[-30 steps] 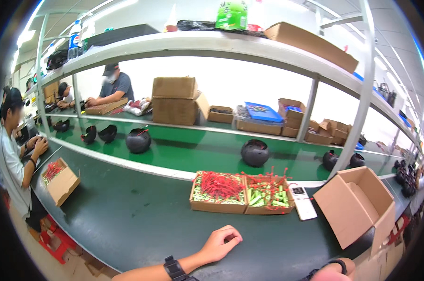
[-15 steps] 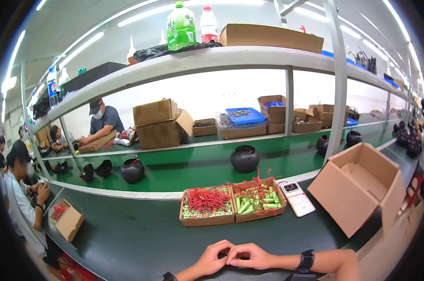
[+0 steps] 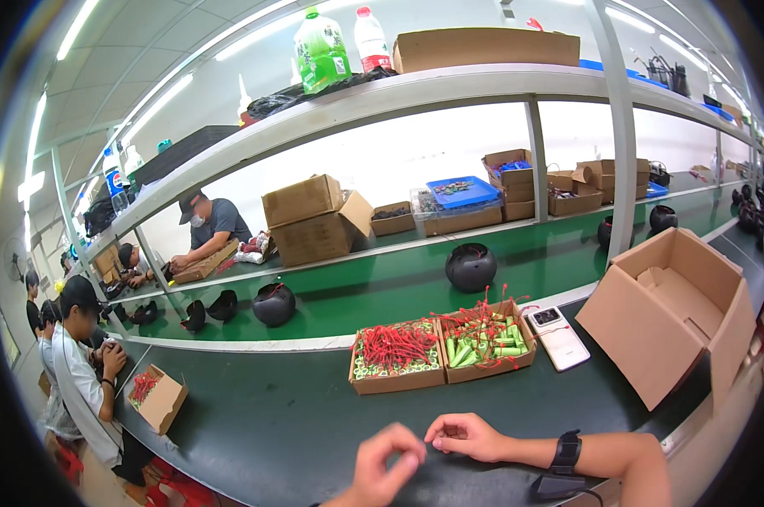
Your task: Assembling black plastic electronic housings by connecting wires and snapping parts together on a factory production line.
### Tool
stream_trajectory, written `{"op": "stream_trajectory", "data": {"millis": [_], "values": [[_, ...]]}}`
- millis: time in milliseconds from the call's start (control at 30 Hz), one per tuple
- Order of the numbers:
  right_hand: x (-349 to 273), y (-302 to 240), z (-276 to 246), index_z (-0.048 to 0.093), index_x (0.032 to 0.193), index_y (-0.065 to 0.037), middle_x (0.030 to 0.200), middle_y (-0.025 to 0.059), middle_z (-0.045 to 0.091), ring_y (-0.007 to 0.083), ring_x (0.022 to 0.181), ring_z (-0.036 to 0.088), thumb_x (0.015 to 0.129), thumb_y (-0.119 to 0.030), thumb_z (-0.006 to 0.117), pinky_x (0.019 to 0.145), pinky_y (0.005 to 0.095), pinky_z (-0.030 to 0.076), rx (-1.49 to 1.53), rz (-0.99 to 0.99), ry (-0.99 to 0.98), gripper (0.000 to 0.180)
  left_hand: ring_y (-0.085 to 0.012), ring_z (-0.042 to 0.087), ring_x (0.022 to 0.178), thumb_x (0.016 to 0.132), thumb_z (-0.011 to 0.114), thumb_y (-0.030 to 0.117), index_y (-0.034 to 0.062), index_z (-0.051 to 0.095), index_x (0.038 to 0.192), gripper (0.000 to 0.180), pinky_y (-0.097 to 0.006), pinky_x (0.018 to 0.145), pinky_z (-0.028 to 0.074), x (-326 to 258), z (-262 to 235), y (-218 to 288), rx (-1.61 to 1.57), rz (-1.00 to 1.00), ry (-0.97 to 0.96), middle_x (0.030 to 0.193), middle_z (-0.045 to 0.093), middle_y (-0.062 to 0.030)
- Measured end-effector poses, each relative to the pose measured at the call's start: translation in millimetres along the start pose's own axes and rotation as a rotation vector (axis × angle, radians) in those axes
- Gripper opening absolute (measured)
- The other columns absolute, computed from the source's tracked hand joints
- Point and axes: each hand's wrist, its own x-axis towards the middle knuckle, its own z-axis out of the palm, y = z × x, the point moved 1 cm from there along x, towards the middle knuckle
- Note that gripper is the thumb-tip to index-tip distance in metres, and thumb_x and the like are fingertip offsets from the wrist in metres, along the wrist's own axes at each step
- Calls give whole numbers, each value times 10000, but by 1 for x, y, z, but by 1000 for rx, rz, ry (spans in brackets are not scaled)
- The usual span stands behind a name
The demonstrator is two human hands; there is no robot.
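One head-worn fisheye view looked forward and down from above the near edge of the green worktop [image 3: 255,422]. It sat close over the two trays of wired cells [image 3: 443,353], which lay just below the picture's centre. Nearer than the trays, the left hand [image 3: 388,466] and right hand [image 3: 464,436] entered at the bottom edge. Beyond the trays the view reached the shelf rack [image 3: 449,84], bent by the lens. Right of the trays stood an open carton [image 3: 673,313].
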Motion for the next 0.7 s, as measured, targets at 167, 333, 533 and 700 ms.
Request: {"op": "stream_trajectory", "data": {"millis": [167,333,533,700], "values": [[2,-1,0,598,997,-9,843,-14,578,39,769,521,897,-119,595,702,197,434,-49,17,21,149,-181,545,596,780,675,165,45,610,739,142,-289,533,395,-97,45,46,-271,-438,-547,696,593,-56],[0,-4,6,600,995,-16,813,-27,564,37,725,505,888,-110,594,655,197,422,16,5,17,143,-176,575,772,829,634,213,45,600,949,209,-298,673,454,-253,50,-25,-482,-677,276,833,613,-59],[2,0,2,606,1000,-20,824,-3,566,66,735,513,877,-99,590,674,224,429,-30,33,-33,147,-245,556,957,861,581,270,36,533,1155,378,-395,852,442,-331,44,-108,-288,-919,1067,1011,575,-126],[-1,-1,-1,605,1004,-16,814,-4,566,66,727,517,876,-99,593,671,226,436,-29,63,10,154,-243,555,960,864,576,269,34,533,1155,377,-393,854,440,-334,44,-119,-288,-900,1084,1016,575,-126]]}}
